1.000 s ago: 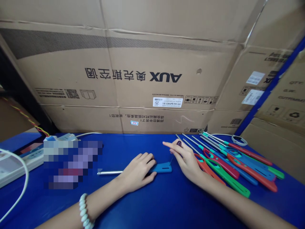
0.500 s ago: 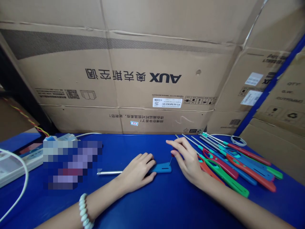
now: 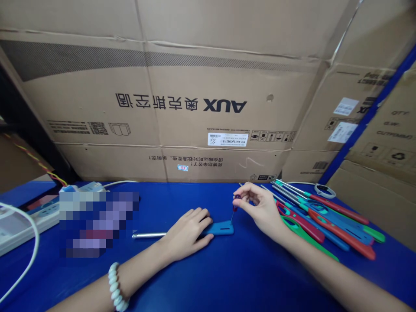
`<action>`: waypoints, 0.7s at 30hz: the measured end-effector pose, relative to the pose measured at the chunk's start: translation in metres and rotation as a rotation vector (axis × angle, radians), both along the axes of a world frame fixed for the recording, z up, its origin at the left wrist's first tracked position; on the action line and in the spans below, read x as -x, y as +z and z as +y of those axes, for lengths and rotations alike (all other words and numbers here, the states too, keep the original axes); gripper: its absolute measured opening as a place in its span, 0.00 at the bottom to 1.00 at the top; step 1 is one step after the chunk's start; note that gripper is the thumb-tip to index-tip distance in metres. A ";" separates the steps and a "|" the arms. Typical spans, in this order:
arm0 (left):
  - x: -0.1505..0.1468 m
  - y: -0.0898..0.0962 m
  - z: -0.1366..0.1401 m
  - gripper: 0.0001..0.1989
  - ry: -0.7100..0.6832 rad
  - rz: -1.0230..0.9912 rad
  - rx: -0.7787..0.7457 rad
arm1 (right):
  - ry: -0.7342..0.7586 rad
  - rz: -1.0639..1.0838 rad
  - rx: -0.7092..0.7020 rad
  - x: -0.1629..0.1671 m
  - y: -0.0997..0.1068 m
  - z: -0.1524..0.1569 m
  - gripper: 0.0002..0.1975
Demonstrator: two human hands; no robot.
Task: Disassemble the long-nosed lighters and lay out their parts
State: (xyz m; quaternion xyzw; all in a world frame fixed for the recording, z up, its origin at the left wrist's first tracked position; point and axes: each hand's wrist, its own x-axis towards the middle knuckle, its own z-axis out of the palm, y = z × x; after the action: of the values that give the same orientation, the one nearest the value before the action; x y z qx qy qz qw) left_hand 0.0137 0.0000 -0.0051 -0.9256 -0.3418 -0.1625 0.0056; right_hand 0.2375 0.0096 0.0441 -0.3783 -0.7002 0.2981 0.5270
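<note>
A blue long-nosed lighter [image 3: 221, 228] lies flat on the blue table, its metal tube pointing left. My left hand [image 3: 190, 232] is wrapped over the lighter's middle and presses it against the table, covering part of the body. Between thumb and fingers, my right hand [image 3: 256, 208] pinches a small screwdriver [image 3: 237, 203] with a dark red handle. The screwdriver stands nearly upright, its thin shaft reaching down to the right end of the lighter's handle. Whether the tip sits in a screw is too small to tell.
Several similar lighters in red, green, blue and orange [image 3: 341, 232] lie piled at the right. A white power strip [image 3: 42, 221] with cables is at the left, beside a pixelated patch. A large cardboard box [image 3: 182, 130] stands behind the table [image 3: 208, 281].
My right hand's raised fingers have curled in around the screwdriver handle, and the hand has shifted slightly right. My left hand and the lighter have stayed in place.
</note>
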 end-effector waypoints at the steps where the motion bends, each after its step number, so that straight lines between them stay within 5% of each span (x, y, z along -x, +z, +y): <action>1: 0.000 0.000 0.000 0.08 0.000 0.001 0.002 | 0.040 0.010 0.022 -0.001 0.001 0.001 0.09; 9: 0.000 0.002 -0.001 0.09 0.004 0.009 0.018 | 0.355 0.056 0.264 -0.001 0.005 0.002 0.11; 21: 0.000 0.001 0.000 0.09 0.004 0.013 0.018 | 0.406 0.193 0.375 0.001 0.000 0.001 0.12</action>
State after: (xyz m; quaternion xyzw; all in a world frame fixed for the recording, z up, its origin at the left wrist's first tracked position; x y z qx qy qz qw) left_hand 0.0140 -0.0003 -0.0044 -0.9260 -0.3450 -0.1532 -0.0004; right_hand 0.2361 0.0103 0.0445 -0.2913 -0.6411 0.5560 0.4416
